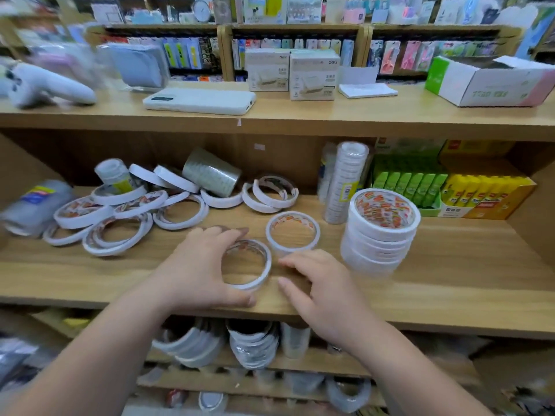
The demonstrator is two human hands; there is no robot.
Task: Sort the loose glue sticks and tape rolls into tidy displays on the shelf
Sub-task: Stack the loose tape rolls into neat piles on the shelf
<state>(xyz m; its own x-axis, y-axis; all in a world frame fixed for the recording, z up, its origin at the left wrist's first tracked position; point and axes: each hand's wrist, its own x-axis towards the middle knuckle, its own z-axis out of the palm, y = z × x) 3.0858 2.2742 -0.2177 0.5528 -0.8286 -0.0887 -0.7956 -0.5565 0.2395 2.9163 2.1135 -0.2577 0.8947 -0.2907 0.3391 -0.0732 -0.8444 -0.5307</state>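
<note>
White tape roll (pixel 266 265) held in my left hand (pixel 195 267), fingers curled round it; right hand (pixel 326 291) relaxed, empty. Stacking step. Next, I judge: lift it onto the tape stack (pixel 378 244).

You get bright, even light; left of the phone (pixel 199 100) things smear with blur, and far below it corners go soft.

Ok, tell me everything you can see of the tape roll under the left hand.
The tape roll is a thin white ring with red print inside its core, lying flat near the front edge of the wooden shelf, whose board shows through the hole. The left hand grips it, thumb on the near rim and fingers on the far rim. The right hand sits close beside it, seemingly not touching.
</note>
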